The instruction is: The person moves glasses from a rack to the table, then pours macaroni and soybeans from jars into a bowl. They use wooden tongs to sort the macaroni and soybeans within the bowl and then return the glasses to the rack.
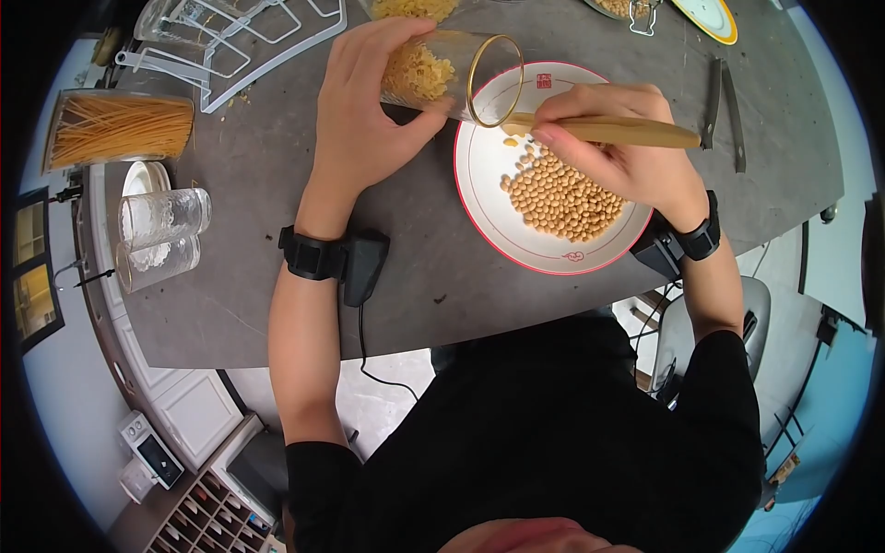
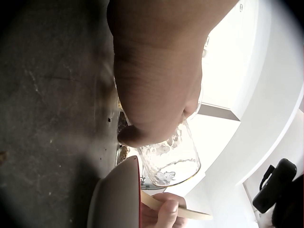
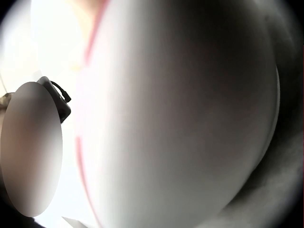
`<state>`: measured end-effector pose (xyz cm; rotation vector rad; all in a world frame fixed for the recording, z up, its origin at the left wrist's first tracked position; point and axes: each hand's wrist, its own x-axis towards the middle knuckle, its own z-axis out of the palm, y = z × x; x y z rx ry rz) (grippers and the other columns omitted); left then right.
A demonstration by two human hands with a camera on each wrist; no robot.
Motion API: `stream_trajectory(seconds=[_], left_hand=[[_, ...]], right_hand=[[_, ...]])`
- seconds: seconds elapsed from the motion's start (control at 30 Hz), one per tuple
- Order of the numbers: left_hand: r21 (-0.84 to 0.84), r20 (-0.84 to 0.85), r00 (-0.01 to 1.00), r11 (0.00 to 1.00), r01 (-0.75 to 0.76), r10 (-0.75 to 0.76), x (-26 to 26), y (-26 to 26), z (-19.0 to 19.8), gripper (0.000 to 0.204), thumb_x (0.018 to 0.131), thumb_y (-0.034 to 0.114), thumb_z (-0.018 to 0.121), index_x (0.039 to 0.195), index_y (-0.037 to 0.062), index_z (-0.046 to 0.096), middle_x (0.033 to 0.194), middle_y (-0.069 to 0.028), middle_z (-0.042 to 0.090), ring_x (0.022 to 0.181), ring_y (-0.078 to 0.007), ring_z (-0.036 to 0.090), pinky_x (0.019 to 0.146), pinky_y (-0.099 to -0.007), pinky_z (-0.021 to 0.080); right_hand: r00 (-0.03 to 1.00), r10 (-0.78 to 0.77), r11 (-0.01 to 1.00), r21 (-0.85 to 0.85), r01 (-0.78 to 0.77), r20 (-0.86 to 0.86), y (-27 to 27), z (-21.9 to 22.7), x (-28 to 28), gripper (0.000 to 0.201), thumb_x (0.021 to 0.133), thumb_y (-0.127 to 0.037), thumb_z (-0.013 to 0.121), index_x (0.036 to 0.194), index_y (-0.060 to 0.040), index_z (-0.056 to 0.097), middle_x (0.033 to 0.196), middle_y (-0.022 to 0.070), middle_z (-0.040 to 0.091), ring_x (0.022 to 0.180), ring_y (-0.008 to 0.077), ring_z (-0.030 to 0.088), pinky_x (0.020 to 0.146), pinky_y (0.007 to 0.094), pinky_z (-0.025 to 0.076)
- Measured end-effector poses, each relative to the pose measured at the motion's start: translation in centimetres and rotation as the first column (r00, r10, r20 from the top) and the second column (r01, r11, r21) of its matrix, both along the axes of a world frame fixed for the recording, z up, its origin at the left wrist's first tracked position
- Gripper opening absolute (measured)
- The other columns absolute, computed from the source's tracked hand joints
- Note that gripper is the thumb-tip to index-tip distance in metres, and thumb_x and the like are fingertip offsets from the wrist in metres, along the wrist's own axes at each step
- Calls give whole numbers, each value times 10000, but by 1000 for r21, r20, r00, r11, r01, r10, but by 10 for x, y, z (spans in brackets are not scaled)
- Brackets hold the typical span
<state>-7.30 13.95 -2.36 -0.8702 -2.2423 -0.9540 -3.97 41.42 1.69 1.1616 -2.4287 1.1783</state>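
My left hand (image 1: 364,111) grips a gold-rimmed glass (image 1: 498,78) that is tipped on its side, its mouth facing right over the edge of a white bowl. Small yellow pasta pieces (image 1: 419,74) lie inside the glass. In my right hand (image 1: 636,152) is a long wooden utensil (image 1: 645,132) with a flat handle; its far end is at the glass's mouth, over the bowl. The red-rimmed bowl (image 1: 489,198) holds a heap of round beige beans (image 1: 562,198), with a few yellow bits beside them. The right wrist view mostly shows the bowl's outer side (image 3: 180,114).
A white wire rack (image 1: 217,92) and a container of spaghetti (image 1: 120,129) stand at the left. Nearer are clear glasses (image 1: 161,258). Dark tongs (image 1: 735,120) lie right of the bowl, below a yellow-rimmed plate (image 1: 708,17). A clip jar (image 1: 619,7) sits at the back.
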Motion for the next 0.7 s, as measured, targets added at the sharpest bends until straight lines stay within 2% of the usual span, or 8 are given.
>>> stream_trajectory(seconds=[0.1, 0.2, 0.27, 0.37, 0.43, 0.53, 0.6, 0.7], left_hand=[[1, -2, 1000, 1000, 2, -2, 0, 0, 0, 640, 674, 113, 836, 1280, 132, 634, 1236, -58, 669, 1154, -302, 602, 972, -410, 504], [8, 1, 1000, 1000, 3, -3, 0, 0, -1, 636, 675, 114, 836, 1279, 133, 636, 1237, -57, 669, 1154, -302, 602, 970, -410, 506], [10, 4, 1000, 1000, 3, -3, 0, 0, -1, 634, 676, 114, 836, 1278, 133, 637, 1237, -57, 668, 1154, -301, 602, 969, -410, 508], [-1, -3, 1000, 1000, 3, -3, 0, 1, 0, 631, 678, 116, 836, 1277, 134, 639, 1235, -58, 668, 1155, -301, 602, 969, -410, 509], [-15, -11, 1000, 1000, 1, -1, 0, 1, 0, 633, 677, 118, 836, 1278, 134, 638, 1232, -58, 668, 1155, -300, 603, 969, -410, 510], [13, -10, 1000, 1000, -5, 5, 0, 1, -2, 636, 675, 114, 834, 1280, 133, 638, 1231, -58, 668, 1151, -300, 603, 966, -410, 511], [7, -7, 1000, 1000, -13, 13, 0, 0, 0, 637, 673, 113, 833, 1279, 132, 637, 1231, -59, 668, 1150, -301, 603, 966, -410, 511], [4, -2, 1000, 1000, -7, 7, 0, 1, 0, 639, 670, 110, 831, 1278, 131, 636, 1232, -60, 667, 1148, -302, 602, 966, -410, 509]], right_hand=[[1000, 9, 1000, 13, -9, -25, 2, 3, 1, 109, 894, -109, 772, 847, -19, 734, 792, 53, 724, 602, 200, 662, 550, 310, 511], [998, 32, 996, -86, -28, 46, 10, 5, 3, 83, 909, -77, 754, 933, 1, 739, 814, 67, 742, 633, 176, 685, 570, 279, 528], [994, 38, 893, -449, 13, 104, 13, 6, 6, 137, 934, -57, 726, 1039, 31, 727, 841, 81, 752, 669, 147, 696, 613, 258, 547], [992, -8, 820, -568, 79, 127, 4, 3, 4, 175, 950, -56, 712, 1087, 54, 710, 857, 92, 750, 691, 131, 697, 643, 259, 556], [997, -35, 872, -486, 65, 71, 10, 2, 2, 155, 945, -57, 718, 1060, 48, 715, 869, 88, 749, 719, 127, 700, 645, 262, 554], [986, 48, 924, -381, 17, 161, 17, 5, 2, 130, 929, -72, 737, 1007, 30, 725, 876, 61, 748, 716, 129, 698, 623, 264, 544], [989, 72, 987, -153, -52, 129, 11, 6, 0, 105, 908, -95, 760, 935, 3, 733, 831, 50, 735, 662, 155, 687, 596, 272, 530], [995, 83, 991, -110, -75, 63, 3, 2, -1, 103, 892, -110, 776, 878, -18, 732, 782, 57, 713, 609, 193, 664, 580, 292, 521]])
